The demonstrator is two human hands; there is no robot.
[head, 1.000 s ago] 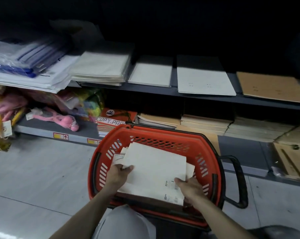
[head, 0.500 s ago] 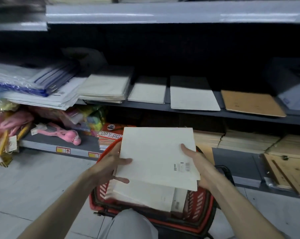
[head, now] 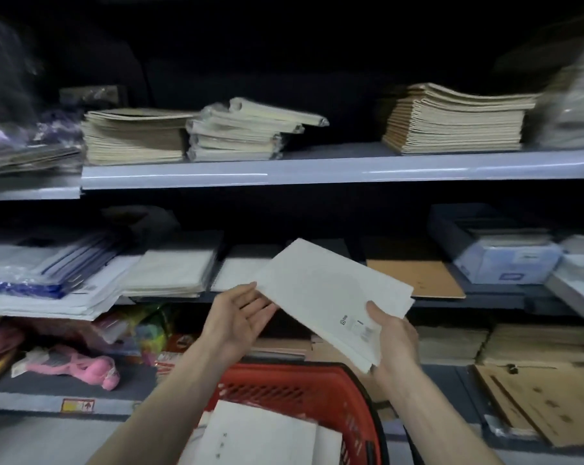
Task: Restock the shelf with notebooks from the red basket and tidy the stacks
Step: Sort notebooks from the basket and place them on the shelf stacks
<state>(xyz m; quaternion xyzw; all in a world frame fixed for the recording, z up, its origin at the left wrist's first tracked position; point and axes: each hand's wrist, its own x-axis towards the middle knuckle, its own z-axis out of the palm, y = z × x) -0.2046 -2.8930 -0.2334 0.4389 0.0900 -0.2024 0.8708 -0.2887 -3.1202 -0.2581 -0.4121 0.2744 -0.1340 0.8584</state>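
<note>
One gap mid upper shelf point(head: 317, 169); right hand point(head: 395, 335) grips notebooks' point(head: 324, 290) lower edge.

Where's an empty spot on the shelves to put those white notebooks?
Best bare patch: the top shelf, between the wrapped stack and the tan stack. A smaller grey strip lies on the bottom shelf in front of the pink toy. The middle shelf is crowded, piles side by side behind the white notebooks the right hand grips.
</note>
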